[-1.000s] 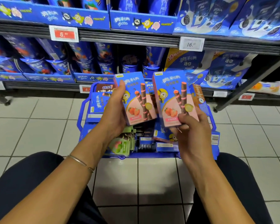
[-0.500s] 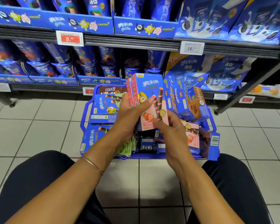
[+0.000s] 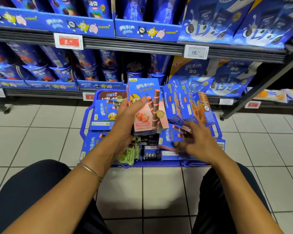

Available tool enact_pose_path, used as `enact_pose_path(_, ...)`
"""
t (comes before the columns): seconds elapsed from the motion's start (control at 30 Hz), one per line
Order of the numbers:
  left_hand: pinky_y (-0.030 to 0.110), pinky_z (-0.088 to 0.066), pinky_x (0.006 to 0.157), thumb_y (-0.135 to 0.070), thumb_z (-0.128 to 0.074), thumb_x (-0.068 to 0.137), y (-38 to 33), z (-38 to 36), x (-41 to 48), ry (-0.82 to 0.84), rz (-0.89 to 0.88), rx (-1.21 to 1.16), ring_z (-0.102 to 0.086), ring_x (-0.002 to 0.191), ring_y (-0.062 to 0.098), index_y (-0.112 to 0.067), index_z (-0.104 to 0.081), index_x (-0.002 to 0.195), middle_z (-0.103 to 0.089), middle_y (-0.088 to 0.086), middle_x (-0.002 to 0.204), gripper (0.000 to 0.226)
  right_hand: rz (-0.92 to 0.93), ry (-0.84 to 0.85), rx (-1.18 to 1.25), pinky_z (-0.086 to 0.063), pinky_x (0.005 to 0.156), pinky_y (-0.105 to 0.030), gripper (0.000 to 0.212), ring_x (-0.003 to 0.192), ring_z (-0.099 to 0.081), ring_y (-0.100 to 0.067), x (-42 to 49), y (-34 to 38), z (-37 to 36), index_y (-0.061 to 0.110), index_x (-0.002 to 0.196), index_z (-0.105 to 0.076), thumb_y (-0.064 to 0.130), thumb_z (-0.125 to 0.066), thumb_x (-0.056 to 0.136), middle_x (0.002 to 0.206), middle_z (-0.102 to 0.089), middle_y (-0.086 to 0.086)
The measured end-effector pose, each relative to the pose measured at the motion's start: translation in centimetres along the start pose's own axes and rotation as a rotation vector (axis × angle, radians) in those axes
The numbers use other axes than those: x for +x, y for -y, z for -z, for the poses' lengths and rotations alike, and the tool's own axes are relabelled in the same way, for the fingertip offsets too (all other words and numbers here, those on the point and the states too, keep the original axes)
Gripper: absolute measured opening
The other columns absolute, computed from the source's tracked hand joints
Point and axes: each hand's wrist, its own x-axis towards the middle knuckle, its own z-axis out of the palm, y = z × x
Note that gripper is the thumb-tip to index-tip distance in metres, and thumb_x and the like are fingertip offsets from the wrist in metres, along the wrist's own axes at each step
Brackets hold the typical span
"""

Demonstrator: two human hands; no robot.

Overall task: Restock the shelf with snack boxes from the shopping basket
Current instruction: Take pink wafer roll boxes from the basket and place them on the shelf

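tiled floor (image 3: 32,142) | blue shopping basket (image 3: 159,164) standing on it | shelf (image 3: 134,46) holding blue packs (image 3: 86,61)

My left hand (image 3: 128,123) grips a strawberry wafer box (image 3: 143,92), thumb across its front, forearm bare. My right hand (image 3: 199,141) reaches lower, palm down, fingers loosely spread and blurred.
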Motion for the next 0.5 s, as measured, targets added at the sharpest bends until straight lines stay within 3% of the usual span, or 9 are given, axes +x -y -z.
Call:
enact_pose_path(0.07,0.049,-0.063,0.08,-0.041,-0.085,0.077,0.0,-0.2,0.0,-0.007,0.038,0.006,-0.077,0.1,0.031,-0.014,-0.033,0.16,-0.075,0.013,0.121,0.102,0.042,0.057,-0.092,-0.035,0.11,-0.041,0.095,0.134,-0.035,-0.024,-0.2,-0.3,-0.4,0.027,0.146,-0.039,0.059,-0.083,0.069,0.141,-0.039,0.0)
enact_pose_path(0.13,0.052,-0.063,0.084,-0.043,-0.086,0.076,0.0,-0.4,0.1,-0.015,0.05,-0.002,-0.077,0.105,0.032,-0.018,-0.028,0.163,-0.075,0.015,0.122,0.108,0.086,0.033,-0.172,-0.034,0.11,-0.04,0.104,0.134,-0.033,-0.024,-0.2,-0.5,-1.0,0.025,0.15,-0.033,0.058,-0.085,0.066,0.144,-0.035,0.0)
enact_pose_path(0.23,0.056,-0.062,0.091,-0.047,-0.085,0.081,0.1,-0.7,0.2,-0.022,0.055,-0.014,-0.077,0.106,0.035,-0.013,-0.028,0.164,-0.077,0.014,0.117,0.106,0.066,-0.026,-0.277,-0.034,0.108,-0.043,0.105,0.134,-0.032,-0.025,0.1,-0.6,-1.4,0.024,0.153,-0.026,0.054,-0.083,0.069,0.148,-0.035,-0.001)
enact_pose_path(0.33,0.063,-0.056,0.101,-0.051,-0.077,0.082,0.0,-0.6,0.3,-0.019,0.057,-0.041,-0.072,0.115,0.04,-0.012,-0.03,0.164,-0.071,0.019,0.132,0.102,0.049,-0.042,-0.302,-0.037,0.101,-0.042,0.103,0.126,-0.036,-0.025,0.2,-0.2,-1.2,0.028,0.146,-0.035,0.068,-0.081,0.064,0.137,-0.044,0.001)
enact_pose_path(0.5,0.066,-0.053,0.104,-0.052,-0.076,0.086,-0.8,-0.2,0.5,-0.011,-0.006,-0.094,-0.069,0.122,0.043,-0.015,-0.047,0.154,-0.07,0.017,0.136,0.083,-0.027,-0.027,-0.037,-0.044,0.09,-0.037,0.098,0.115,-0.054,-0.019,-1.3,1.0,-0.6,0.038,0.126,-0.045,0.087,-0.066,0.044,0.12,-0.042,0.009)
